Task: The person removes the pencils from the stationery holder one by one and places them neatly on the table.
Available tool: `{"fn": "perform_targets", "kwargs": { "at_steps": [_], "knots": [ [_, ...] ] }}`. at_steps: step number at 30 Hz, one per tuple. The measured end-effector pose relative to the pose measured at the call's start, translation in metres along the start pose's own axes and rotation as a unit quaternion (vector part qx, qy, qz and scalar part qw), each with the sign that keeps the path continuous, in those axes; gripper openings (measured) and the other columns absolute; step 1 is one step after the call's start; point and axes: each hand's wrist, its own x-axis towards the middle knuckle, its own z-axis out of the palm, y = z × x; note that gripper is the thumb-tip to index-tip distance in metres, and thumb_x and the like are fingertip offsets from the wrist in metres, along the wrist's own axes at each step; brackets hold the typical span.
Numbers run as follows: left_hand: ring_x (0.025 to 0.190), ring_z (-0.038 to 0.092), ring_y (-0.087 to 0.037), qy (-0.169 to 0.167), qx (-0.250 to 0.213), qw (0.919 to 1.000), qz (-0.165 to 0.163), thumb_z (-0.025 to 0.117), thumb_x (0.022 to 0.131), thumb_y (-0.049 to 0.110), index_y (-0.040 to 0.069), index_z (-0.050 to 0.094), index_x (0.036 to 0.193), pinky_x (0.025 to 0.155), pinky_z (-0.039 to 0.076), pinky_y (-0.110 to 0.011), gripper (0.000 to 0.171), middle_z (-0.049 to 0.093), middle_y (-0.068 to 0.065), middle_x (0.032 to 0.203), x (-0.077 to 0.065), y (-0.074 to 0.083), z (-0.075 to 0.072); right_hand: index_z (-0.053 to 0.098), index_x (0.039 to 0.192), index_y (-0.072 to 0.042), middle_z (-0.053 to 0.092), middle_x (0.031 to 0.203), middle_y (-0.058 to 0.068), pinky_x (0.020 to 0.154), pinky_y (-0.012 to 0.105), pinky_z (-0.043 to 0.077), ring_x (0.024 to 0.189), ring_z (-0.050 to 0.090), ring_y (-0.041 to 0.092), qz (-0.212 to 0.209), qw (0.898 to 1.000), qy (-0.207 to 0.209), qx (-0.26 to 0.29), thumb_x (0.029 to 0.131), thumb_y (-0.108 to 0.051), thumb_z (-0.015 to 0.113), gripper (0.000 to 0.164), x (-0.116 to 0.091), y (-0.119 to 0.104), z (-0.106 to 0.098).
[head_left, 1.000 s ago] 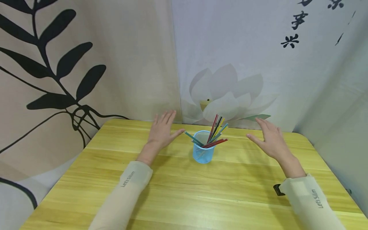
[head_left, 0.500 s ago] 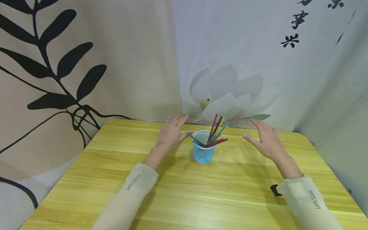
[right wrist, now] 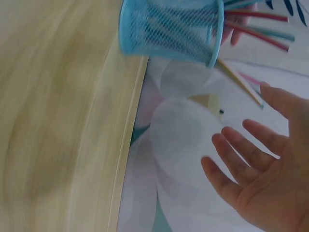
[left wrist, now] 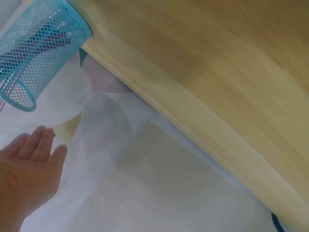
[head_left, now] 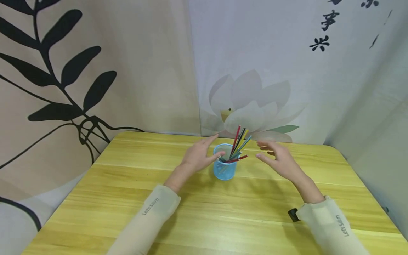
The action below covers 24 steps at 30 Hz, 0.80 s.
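A light-blue mesh pencil cup (head_left: pixel 224 171) stands upright on the wooden table, with several coloured pencils (head_left: pixel 239 141) leaning out at various angles. To its left is my left hand (head_left: pixel 199 156), fingers extended and thumb over the cup's left rim. That thumb overlaps the green pencils in the head view; whether it touches them I cannot tell. My right hand (head_left: pixel 278 159) hovers right of the cup, apart from it, fingers slightly bent and holding nothing. The left wrist view shows the cup (left wrist: pixel 41 53) beyond my left hand (left wrist: pixel 31 169); the right wrist view shows my spread right hand (right wrist: pixel 270 174).
The wooden table (head_left: pixel 204 219) reaches back to a cloth backdrop (head_left: pixel 153 71) printed with dark leaves and a pale lotus. A black band (head_left: pixel 294 215) shows at the right sleeve cuff.
Both hands have moved in toward the pencil cup, the left rightward and the right leftward. The left thumb has come over the rim, and the right fingers are more bent. The cup stays put.
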Motion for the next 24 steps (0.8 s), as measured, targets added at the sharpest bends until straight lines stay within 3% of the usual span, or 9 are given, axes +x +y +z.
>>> {"fn": "perform_targets", "kwargs": {
  "at_steps": [9,16,24],
  "knots": [
    [0.139,0.05,-0.029,-0.014,-0.05,0.9985,-0.015,0.059,0.091,0.063,0.021,0.046,0.15,0.116,0.045,-0.045,0.073,0.053,-0.004,0.15,0.003,0.002,0.006,0.057,0.133,-0.002,0.064,0.13,0.019,0.099,0.052,0.057,0.113,0.065,0.037,-0.005,0.995,-0.025,0.093,0.096,-0.019,0.068,0.042,0.005,-0.018,0.019],
    [0.126,0.062,-0.029,-0.005,-0.085,0.9963,-0.013,0.067,0.088,0.059,0.018,0.057,0.142,0.103,0.055,-0.044,0.069,0.063,-0.008,0.139,0.005,0.0,0.01,0.06,0.129,-0.003,0.067,0.123,0.018,0.09,0.03,0.061,0.108,0.068,0.033,-0.001,0.988,-0.037,0.148,0.093,-0.013,0.07,0.039,0.005,-0.022,0.029],
    [0.109,0.069,-0.025,0.002,-0.092,0.9957,-0.006,0.07,0.087,0.056,0.019,0.061,0.137,0.09,0.06,-0.039,0.063,0.069,-0.009,0.13,0.004,-0.003,0.012,0.067,0.116,-0.002,0.07,0.113,0.017,0.084,0.024,0.063,0.103,0.07,0.03,0.007,0.989,-0.002,0.149,0.093,-0.01,0.07,0.024,0.007,-0.026,0.039]
  ]
}}
